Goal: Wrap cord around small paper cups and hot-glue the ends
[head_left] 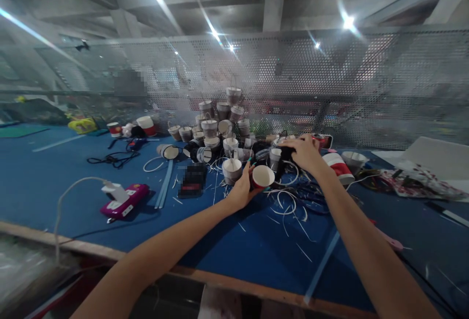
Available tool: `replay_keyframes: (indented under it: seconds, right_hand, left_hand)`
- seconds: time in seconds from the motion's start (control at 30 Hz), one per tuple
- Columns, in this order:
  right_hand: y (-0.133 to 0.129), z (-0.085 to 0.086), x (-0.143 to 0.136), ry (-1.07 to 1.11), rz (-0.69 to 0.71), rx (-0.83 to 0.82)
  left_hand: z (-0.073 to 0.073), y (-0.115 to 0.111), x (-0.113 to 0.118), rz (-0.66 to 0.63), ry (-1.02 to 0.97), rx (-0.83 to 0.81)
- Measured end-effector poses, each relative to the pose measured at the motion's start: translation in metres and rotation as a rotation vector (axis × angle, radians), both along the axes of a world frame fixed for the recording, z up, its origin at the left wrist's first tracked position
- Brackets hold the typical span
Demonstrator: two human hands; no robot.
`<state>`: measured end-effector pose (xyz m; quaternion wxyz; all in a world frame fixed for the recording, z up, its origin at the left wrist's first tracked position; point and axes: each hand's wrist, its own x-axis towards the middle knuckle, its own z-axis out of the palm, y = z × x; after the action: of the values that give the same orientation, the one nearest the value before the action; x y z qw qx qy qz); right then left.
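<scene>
Above the blue table point(223, 250), our left hand point(241, 189) curled round a paper cup point(263, 177), seemingly steadying it, while our right hand point(303, 153) spread loosely, its hold unclear.

No lettering, label or number can be read here

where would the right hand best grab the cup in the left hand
Likely the right outer wall of the cup, the right hand coming from the right: the left hand holds its left side, and the open mouth faces the camera.
</scene>
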<state>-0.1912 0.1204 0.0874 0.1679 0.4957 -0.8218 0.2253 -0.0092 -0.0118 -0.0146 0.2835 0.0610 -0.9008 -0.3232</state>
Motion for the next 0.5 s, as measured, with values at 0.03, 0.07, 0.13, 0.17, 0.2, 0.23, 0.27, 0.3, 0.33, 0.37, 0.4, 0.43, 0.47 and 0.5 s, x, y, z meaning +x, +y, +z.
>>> replay_keyframes:
  seconds: [0.03,0.07,0.13,0.17,0.2,0.23,0.27,0.3,0.33,0.37,0.4,0.43,0.47,0.5]
  right_hand:
    - [-0.003,-0.004,0.000,-0.038,0.065,0.062]
    - [-0.007,-0.008,0.000,-0.079,0.149,0.105]
    - [-0.014,-0.015,0.002,-0.148,0.337,0.136]
    - [-0.017,-0.017,0.003,-0.167,0.405,0.128]
    - [-0.019,-0.019,0.005,-0.175,0.440,0.113]
    - [-0.021,-0.020,0.006,-0.177,0.449,0.097]
    - [-0.022,-0.021,0.006,-0.176,0.445,0.083]
    - [-0.022,-0.022,0.006,-0.174,0.437,0.072]
    - [-0.022,-0.022,0.005,-0.171,0.424,0.061]
    - [-0.022,-0.022,0.003,-0.168,0.404,0.048]
    - [-0.021,-0.021,0.001,-0.160,0.374,0.029]
    - [-0.019,-0.019,-0.002,-0.145,0.334,0.007]
    - [-0.017,-0.018,-0.005,-0.125,0.284,-0.018]
    - [-0.015,-0.016,-0.007,-0.099,0.228,-0.042]
  left_hand:
    - [-0.001,-0.001,0.000,0.002,-0.002,-0.010]
    - [-0.001,-0.001,0.000,0.015,-0.006,-0.023]
    - [-0.002,-0.001,0.000,0.062,-0.007,-0.049]
    - [-0.002,-0.001,0.000,0.084,0.000,-0.060]
    - [-0.002,-0.001,0.000,0.094,0.011,-0.069]
    - [-0.001,0.000,0.000,0.096,0.024,-0.079]
    - [-0.001,0.000,0.000,0.093,0.040,-0.093]
    - [0.000,0.000,0.000,0.091,0.057,-0.110]
    - [0.000,0.001,-0.001,0.091,0.073,-0.130]
    - [0.000,0.001,-0.001,0.098,0.088,-0.150]
    - [0.000,0.001,-0.001,0.108,0.099,-0.170]
    - [-0.001,0.001,-0.001,0.117,0.107,-0.190]
    - [-0.001,0.001,-0.002,0.124,0.112,-0.208]
    - [-0.001,0.001,-0.002,0.127,0.114,-0.225]
